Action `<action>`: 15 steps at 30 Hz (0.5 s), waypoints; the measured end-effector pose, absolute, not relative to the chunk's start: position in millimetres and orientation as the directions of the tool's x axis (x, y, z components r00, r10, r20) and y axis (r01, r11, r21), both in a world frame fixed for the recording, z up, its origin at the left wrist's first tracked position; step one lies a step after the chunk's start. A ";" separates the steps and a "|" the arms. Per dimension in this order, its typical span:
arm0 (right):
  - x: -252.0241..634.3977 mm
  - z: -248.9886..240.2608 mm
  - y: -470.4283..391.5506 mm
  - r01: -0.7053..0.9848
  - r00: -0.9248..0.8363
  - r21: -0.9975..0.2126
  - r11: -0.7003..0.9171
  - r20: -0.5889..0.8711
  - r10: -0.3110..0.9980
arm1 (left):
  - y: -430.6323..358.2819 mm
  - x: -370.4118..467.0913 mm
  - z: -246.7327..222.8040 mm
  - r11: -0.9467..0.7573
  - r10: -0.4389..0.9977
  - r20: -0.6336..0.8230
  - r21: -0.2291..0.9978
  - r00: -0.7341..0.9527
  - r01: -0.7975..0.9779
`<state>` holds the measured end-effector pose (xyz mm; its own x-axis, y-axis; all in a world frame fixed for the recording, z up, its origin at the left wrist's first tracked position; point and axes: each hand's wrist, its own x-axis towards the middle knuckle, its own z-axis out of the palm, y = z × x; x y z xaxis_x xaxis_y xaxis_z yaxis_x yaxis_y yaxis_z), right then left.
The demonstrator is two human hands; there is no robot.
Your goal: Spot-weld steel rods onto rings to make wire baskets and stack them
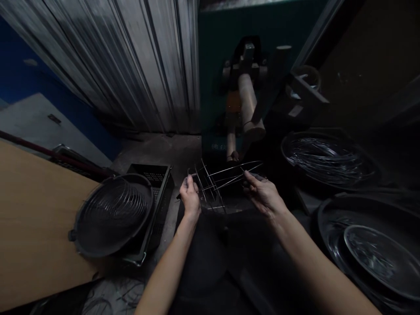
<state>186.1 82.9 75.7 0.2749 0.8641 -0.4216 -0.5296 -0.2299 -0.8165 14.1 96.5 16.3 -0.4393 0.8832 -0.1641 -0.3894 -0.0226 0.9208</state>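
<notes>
A small rack of thin metal wires [210,183] hangs between my two hands, in front of the green machine. My left hand [190,195] is closed on the rack's left side, thumb up. My right hand [265,192] pinches the ends of the wires on the right. Where the wires cross, the joints are too fine to make out. Just beyond the rack, the machine's lower metal rod [231,146] points down toward it, under a thicker cylinder [251,109].
At left, a black basin [113,236] holding wire rings rests on a dark crate [166,192]. To the right are a basin of loose wires [324,157] and a larger tub [331,205] with a round dish [370,253]. Corrugated metal [154,65] stands behind.
</notes>
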 end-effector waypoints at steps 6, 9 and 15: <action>290.7 40.9 15.7 0.280 0.567 -0.889 -0.362 -0.151 0.810 | 83.9 12.8 5.4 -0.034 0.876 -0.170 0.912 -0.451 -0.409; 376.9 21.6 -31.3 0.599 0.709 -0.539 -0.593 0.014 0.705 | 79.3 15.5 -1.6 -0.035 0.882 -0.155 0.920 -0.444 -0.390; 460.9 -8.5 -62.9 0.640 0.729 -0.303 -0.707 -0.052 0.682 | 74.4 21.0 -4.8 -0.069 0.880 -0.104 0.937 -0.464 -0.342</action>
<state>460.9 -62.9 -8.5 0.7291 0.6824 -0.0523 0.6396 -0.7065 -0.3029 21.0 74.4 -4.8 -0.4638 0.8798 -0.1042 -0.3423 -0.0695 0.9370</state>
